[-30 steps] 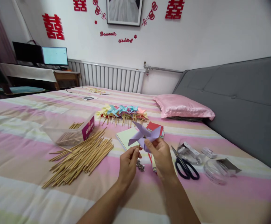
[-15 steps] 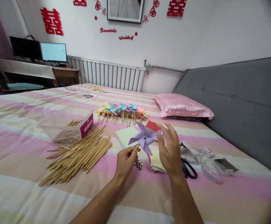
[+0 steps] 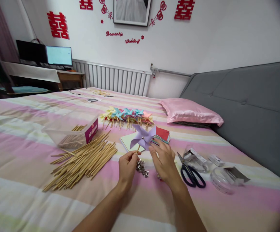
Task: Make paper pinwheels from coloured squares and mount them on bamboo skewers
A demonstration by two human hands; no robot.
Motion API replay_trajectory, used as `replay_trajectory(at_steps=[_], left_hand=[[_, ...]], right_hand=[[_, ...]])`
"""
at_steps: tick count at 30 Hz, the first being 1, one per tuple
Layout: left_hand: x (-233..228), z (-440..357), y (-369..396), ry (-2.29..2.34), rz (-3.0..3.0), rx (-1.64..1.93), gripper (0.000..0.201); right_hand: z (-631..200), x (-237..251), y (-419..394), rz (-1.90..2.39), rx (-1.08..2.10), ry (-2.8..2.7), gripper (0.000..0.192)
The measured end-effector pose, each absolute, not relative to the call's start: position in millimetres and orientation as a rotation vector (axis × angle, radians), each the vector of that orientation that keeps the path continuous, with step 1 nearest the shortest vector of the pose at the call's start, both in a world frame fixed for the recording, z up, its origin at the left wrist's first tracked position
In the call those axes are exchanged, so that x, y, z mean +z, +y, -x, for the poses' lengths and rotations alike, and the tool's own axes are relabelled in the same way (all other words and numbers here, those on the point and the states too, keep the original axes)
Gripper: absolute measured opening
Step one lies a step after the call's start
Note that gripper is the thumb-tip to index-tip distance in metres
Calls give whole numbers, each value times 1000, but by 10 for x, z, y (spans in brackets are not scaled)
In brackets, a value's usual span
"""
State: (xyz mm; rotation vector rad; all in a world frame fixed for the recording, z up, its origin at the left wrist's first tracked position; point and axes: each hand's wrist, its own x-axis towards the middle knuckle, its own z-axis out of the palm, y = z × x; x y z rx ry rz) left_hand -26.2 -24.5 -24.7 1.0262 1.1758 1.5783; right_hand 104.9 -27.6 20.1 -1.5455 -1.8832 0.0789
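Note:
My left hand (image 3: 127, 166) pinches the thin wooden stick of a purple paper pinwheel (image 3: 143, 136), holding it upright above the striped bed sheet (image 3: 21, 174). My right hand (image 3: 163, 161) is just right of the stick, fingers spread, its fingertips close under the pinwheel's lower blade and holding nothing. A small heap of silver pins (image 3: 142, 168) lies on the sheet between my hands. A stack of coloured paper squares (image 3: 161, 134) lies behind the pinwheel.
A pile of bamboo sticks (image 3: 82, 162) and a clear box (image 3: 70, 130) sit at the left. Finished pinwheels (image 3: 126, 116) lie in a row farther back. Black scissors (image 3: 191, 174), clear plastic lids (image 3: 223, 180) and a pink pillow (image 3: 190, 111) are at the right, by the grey headboard.
My right hand let go of the pinwheel's blades, lifted open to its right, then came back down beside the stick. My left hand kept hold of the stick.

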Motion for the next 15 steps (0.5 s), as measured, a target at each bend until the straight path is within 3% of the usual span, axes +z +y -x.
replay_trajectory(at_steps=[5,10,15], left_hand=[[-273,273,-227,1144,-985,1582,27],[-289,271,-240,1196,-1093,1562,26],[-272,258,-271,1228,-1341,1535,23]], right_hand=[[-993,225,-309,1477,196,-1810,45],[-1145,261,-256,1430,-51,-1552,60],[-1220,203,-200,1500,-245,-1596,49]])
